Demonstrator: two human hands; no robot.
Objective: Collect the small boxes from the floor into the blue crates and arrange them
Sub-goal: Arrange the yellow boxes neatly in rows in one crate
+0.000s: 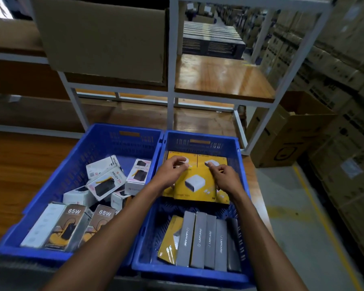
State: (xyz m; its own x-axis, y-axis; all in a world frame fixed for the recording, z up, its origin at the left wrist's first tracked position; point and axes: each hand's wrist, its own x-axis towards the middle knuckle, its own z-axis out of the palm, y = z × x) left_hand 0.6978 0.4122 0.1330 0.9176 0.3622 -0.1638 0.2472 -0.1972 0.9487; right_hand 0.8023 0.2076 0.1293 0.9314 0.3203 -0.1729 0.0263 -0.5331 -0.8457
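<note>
Two blue crates stand side by side: the left crate [57, 185] and the right crate [237, 156]. Both my hands reach into the right one. My left hand [172, 172] and my right hand [225, 177] grip the far corners of a yellow box [194, 185] that lies flat on other yellow boxes [210, 158] at the crate's far end. Several grey boxes [200, 244] stand on edge in a row at the near end. The left crate holds white boxes [105, 183] jumbled together and two boxes marked 65W [72, 225].
A white metal rack [172, 91] with wooden shelves rises right behind the crates, a big cardboard carton [105, 38] on its upper left shelf. Brown cartons [286, 131] stand at the right, stacked along a concrete aisle with a yellow line [315, 206].
</note>
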